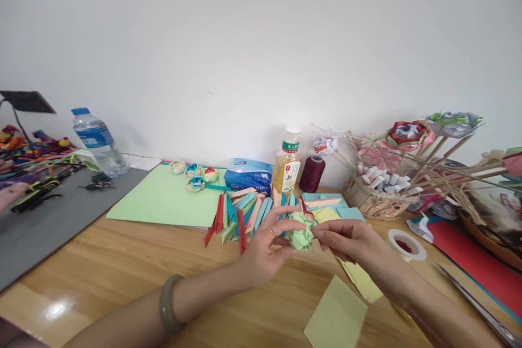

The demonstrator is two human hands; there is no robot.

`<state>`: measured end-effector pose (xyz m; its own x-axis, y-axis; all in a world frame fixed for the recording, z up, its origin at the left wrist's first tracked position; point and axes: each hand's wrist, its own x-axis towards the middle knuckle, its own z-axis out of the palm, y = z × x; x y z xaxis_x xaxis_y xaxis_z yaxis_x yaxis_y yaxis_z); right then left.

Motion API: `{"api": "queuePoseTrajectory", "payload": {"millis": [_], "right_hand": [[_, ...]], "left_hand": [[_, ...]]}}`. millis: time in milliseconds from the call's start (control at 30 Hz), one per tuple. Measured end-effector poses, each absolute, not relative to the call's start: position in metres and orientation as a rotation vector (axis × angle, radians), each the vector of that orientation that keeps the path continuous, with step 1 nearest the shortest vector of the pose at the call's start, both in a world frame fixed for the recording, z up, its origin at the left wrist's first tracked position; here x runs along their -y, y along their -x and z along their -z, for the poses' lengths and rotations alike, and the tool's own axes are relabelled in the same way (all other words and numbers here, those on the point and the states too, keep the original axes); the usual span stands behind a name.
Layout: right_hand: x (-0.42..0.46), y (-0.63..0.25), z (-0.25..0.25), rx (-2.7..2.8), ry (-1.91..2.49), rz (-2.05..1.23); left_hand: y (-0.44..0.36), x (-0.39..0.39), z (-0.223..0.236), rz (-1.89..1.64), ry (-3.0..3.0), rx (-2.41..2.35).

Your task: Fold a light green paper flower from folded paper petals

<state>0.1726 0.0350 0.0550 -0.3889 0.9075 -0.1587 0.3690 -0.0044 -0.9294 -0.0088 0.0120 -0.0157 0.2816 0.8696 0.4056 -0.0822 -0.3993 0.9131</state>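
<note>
Above the middle of the table, a pale green folded-paper flower [300, 232] is held up between both hands. My left hand [269, 247] grips it from the left, thumb below and fingers curled over the top. On its right side, my right hand [346, 236] pinches at the edge with thumb and forefinger; a thin thread seems to hang just beneath. Folded paper strips [240, 215] in red, blue, green and peach lie in a heap behind my left hand. Under and beside my right wrist are yellow paper sheets [362, 277], and a loose yellow square [337, 312] lies nearer.
Along the wall stand a tissue pack [248, 175], a drink bottle [287, 163], a maroon thread spool [312, 174] and a basket [377, 201] of paper flowers. Scissors [477, 304] and a tape roll [406, 244] lie right. A water bottle [100, 141] leans left, beyond green paper [163, 201].
</note>
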Motion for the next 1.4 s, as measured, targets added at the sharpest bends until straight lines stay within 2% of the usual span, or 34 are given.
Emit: {"api": "queuePoseTrajectory", "payload": {"millis": [233, 500, 567, 767, 867, 1000, 1167, 1400], "right_hand": [[-0.033, -0.169, -0.044, 1.815, 1.328, -1.216], [-0.019, -0.161, -0.033, 2.020, 1.359, -0.440], [-0.018, -0.161, -0.035, 2.031, 1.309, -0.486], [-0.025, -0.162, -0.052, 1.778, 1.251, -1.196], [-0.028, -0.164, -0.053, 1.690, 1.244, -1.360], [-0.028, -0.164, -0.046, 1.746, 1.231, -1.340], [-0.025, -0.162, -0.039, 1.923, 1.163, -1.082], [-0.023, -0.161, -0.041, 2.073, 1.155, -0.920]], "left_hand": [[0.009, -0.009, 0.015, -1.352, -1.767, -0.729], [0.007, -0.017, 0.024, -1.589, -2.130, -0.615], [0.007, -0.017, 0.023, -1.590, -2.121, -0.618], [0.007, -0.015, 0.019, -1.616, -2.025, -0.651], [0.007, -0.015, 0.018, -1.644, -2.031, -0.626], [0.006, -0.014, 0.018, -1.627, -2.001, -0.631], [0.008, -0.011, 0.020, -1.589, -1.970, -0.626], [0.009, -0.011, 0.022, -1.299, -1.604, -0.779]]}}
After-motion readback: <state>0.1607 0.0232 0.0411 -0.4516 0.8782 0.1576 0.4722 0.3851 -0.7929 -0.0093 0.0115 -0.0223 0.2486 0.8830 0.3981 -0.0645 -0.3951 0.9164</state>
